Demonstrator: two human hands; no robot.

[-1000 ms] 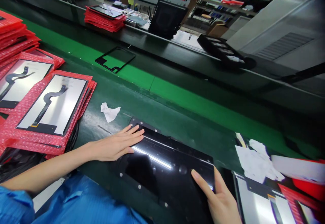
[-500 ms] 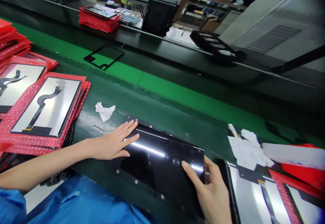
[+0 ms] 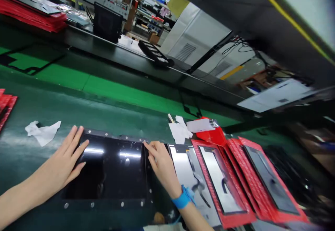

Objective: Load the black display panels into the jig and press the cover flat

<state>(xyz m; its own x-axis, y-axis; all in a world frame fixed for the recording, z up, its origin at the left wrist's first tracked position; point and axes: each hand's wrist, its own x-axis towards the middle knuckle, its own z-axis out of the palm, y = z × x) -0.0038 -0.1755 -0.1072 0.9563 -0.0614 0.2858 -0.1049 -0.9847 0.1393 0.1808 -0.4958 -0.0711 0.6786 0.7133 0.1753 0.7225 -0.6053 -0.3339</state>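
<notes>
A glossy black screen panel (image 3: pixel 115 175) lies on a dark fixture plate (image 3: pixel 104 205) with round silver dots along its long edges. My left hand (image 3: pixel 65 161) rests on the panel's left end, fingers stretched and slightly spread. At the upper right corner, the index fingertip of my right hand (image 3: pixel 162 164) touches the panel; the other fingers bend loosely and nothing shows in them. A blue band (image 3: pixel 181 199) circles my right wrist. Just right of that hand lies a silver-backed display (image 3: pixel 181 157) with a dark ribbon cable.
Crumpled white paper (image 3: pixel 44 133) lies to the left, more white scraps (image 3: pixel 179 131) beyond my right hand. Displays on red bubble-wrap sleeves (image 3: pixel 248 175) line the right side. A black frame (image 3: pixel 34 68) lies on the green strip (image 3: pixel 104 88). An overhead shelf (image 3: pixel 222 7) hangs upper right.
The view has swung right. The panel's right end, lifted and held in my right hand before, now lies flat. My right hand has shifted to its upper corner; my left stays at the left end.
</notes>
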